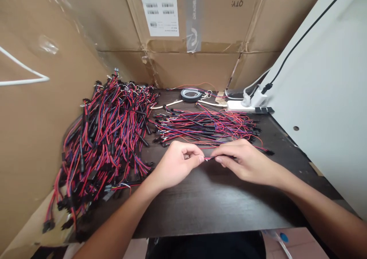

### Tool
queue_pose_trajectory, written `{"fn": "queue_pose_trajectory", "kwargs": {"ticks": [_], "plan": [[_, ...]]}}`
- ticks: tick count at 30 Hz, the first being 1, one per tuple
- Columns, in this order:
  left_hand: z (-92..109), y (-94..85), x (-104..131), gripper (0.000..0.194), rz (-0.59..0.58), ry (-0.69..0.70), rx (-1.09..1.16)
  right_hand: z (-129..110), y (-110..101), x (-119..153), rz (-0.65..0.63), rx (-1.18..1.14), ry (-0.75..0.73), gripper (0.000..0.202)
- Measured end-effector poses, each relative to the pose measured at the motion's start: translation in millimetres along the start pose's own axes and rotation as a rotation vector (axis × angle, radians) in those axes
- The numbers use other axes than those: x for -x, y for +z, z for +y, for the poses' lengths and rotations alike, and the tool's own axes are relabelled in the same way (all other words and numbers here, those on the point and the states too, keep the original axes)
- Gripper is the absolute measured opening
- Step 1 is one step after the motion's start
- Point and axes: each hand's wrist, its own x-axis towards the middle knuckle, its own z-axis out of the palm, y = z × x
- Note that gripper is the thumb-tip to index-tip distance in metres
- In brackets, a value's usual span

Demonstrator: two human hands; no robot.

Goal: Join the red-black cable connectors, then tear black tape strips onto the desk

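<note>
Above the middle of the dark table, my left hand (180,161) pinches one end of a short stretch of thin red and black wire (208,158). My right hand (243,161) grips the same wire a little to the right, with thumb and forefinger pressed together; a dark part runs under its fingers. The fingertips of both hands are close but apart. Just behind them lies a flat bundle of red, blue and black wires (206,127) with black sleeves. A large heap of similar wire harnesses (114,129) is piled to the left.
Behind the bundle sits a roll of tape (191,95), with a white power strip (241,106) and plugs to its right. A black cable (304,14) rises along the white panel (329,79). Cardboard (183,67) stands at the back and left. The table's front edge is near my forearms.
</note>
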Motion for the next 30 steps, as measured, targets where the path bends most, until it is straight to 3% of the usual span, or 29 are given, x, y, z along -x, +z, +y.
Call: {"fn": "queue_pose_trajectory", "kwargs": {"ticks": [11, 23, 30], "plan": [[4, 4.9, 5, 0.018, -0.035, 0.038, -0.004, -2, 0, 8, -0.041, 0.126, -0.103, 0.025], [3, 4.2, 4, 0.020, -0.063, 0.106, -0.071, 5, 8, 6, 0.134, 0.120, -0.184, 0.009], [3, 7.6, 6, 0.019, -0.038, 0.105, -0.080, 5, 11, 5, 0.123, 0.033, -0.064, 0.013]]}}
